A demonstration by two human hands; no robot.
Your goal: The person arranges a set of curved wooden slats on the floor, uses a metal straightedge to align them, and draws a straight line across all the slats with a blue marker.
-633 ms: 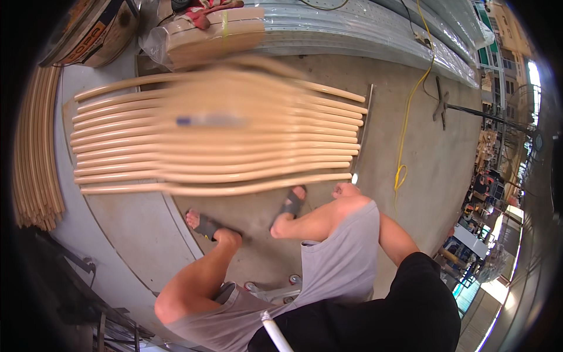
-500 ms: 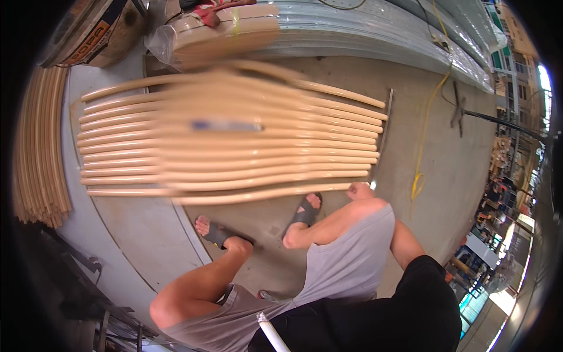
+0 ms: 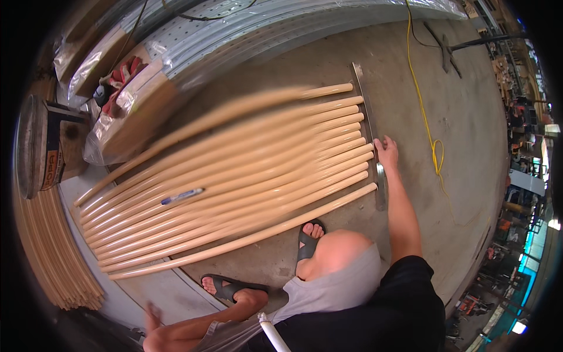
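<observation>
Several long, glossy beige rods [image 3: 234,190] lie side by side on the floor before me. A flat metal bar [image 3: 365,97] runs across their right ends. My right hand [image 3: 387,154] touches this bar about midway along it, near the rod ends, with its fingers apart. A pen with a blue end [image 3: 183,196] rests on top of the rods, left of their middle. My left hand [image 3: 153,317] is low at the left, by my left knee; it is small and blurred, so its fingers cannot be made out.
A bundle of thin beige strips [image 3: 56,252] lies far left beside a dirty bucket [image 3: 44,146]. Plastic-wrapped stacks [image 3: 126,111] with red gloves [image 3: 122,82] stand behind, next to long metal profiles [image 3: 217,44]. A yellow cord [image 3: 422,105] crosses the floor at right. My sandalled feet are near the rods.
My right hand has moved away from the nearest rod's end, farther off along the metal bar. The view has turned, and my left hand has come into sight at the lower left.
</observation>
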